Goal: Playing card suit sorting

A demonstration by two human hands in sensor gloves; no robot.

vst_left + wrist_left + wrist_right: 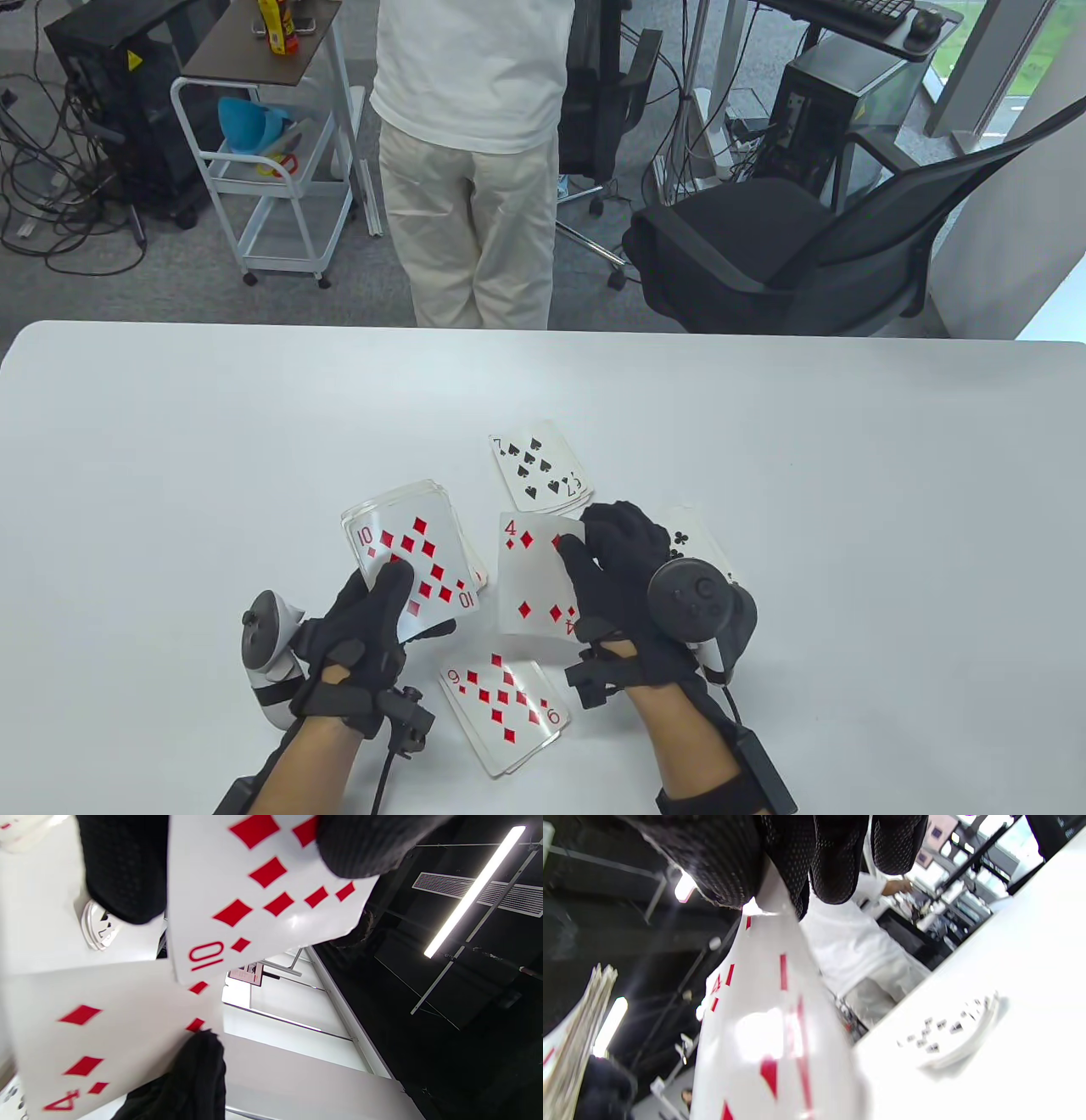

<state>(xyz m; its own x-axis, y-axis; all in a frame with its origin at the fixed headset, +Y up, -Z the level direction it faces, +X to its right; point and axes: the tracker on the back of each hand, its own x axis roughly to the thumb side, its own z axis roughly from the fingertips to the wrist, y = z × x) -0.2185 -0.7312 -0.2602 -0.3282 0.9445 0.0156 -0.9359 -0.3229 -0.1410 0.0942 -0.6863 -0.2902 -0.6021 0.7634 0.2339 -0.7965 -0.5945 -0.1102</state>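
The left hand [365,628] is gripping the deck [411,564], ten of diamonds on top. Just beside it, the right hand [628,586] is pinching the four [534,586] above the table [170,475], between the sevens pile [539,471] and the nine [505,705].

A deck [416,564] is held by the left hand [361,637], with a four [534,586] held just right of it by the right hand [632,586]. On the worktop [170,475], a seven [539,467] lies behind, a nine [505,705] in front.
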